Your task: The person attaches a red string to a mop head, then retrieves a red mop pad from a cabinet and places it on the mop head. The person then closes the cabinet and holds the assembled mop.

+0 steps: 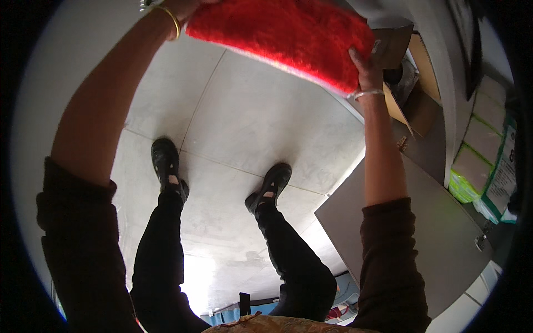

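A bright red, fluffy piece like a plush mat [283, 39] stretches between my two hands at the top of the view, held up above the floor. Along its near edge runs a pale border, and its far edge is cut off by the frame. My right hand [366, 69] is closed on its right end, the thumb lying over the red pile. At the other end, my left hand [182, 8] grips the upper left corner; most of its fingers are out of view.
To the right stands an open cardboard box [425, 105] with a dark item and clear plastic inside. Below it juts a grey cabinet door [405, 222]. Wrapped packs [480, 144] are stacked at the far right. My black shoes [165, 161] stand apart on the pale tiled floor [233, 122].
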`<state>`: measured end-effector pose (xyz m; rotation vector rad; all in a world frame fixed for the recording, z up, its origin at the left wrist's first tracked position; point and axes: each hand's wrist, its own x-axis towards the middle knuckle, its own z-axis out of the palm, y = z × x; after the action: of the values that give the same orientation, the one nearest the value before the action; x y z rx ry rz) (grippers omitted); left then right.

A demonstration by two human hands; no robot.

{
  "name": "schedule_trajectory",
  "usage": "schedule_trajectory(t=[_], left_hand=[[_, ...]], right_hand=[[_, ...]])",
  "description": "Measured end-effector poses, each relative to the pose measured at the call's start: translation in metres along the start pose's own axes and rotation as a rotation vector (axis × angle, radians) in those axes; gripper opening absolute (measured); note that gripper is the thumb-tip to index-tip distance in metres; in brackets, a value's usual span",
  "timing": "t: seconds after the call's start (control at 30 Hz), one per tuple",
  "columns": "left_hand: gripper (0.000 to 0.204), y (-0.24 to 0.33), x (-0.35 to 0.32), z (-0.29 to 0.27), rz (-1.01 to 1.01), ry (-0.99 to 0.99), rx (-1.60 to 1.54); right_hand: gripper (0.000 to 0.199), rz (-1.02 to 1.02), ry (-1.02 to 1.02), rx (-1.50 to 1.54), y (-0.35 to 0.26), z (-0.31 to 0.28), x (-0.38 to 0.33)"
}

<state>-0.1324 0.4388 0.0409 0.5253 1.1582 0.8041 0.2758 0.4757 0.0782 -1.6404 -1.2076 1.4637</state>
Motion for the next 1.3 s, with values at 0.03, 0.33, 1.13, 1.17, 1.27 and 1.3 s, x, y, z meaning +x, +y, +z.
schedule_trajectory(t=[0.03,0.33,1.13,1.17,1.27,1.3], left_hand=[[0.042,0.002,0.017,0.003,0.027,0.002,-0.034],[0.035,0.067,0.128,0.048,0.284,0.301,0.105],[0.022,-0.202,-0.272,0.05,0.007,0.399,0.545],[0.021,-0.207,-0.327,0.051,-0.21,0.403,0.284],[0.031,-0.207,-0.486,0.08,-0.327,0.868,-0.058],[0.032,-0.201,-0.527,0.09,-0.422,1.021,-0.138]], right_hand=[[0.076,-0.014,0.031,-0.017,0.001,-0.003,0.013],[0.082,-0.139,0.312,-0.065,0.023,-0.019,0.099],[0.024,-0.142,-0.358,-0.685,0.042,0.071,-0.254],[0.028,0.117,-0.461,-0.762,0.038,0.073,-0.283],[0.025,0.205,-0.549,-0.592,0.027,0.067,-0.341],[0.025,0.251,-0.55,-0.559,0.023,0.06,-0.354]])
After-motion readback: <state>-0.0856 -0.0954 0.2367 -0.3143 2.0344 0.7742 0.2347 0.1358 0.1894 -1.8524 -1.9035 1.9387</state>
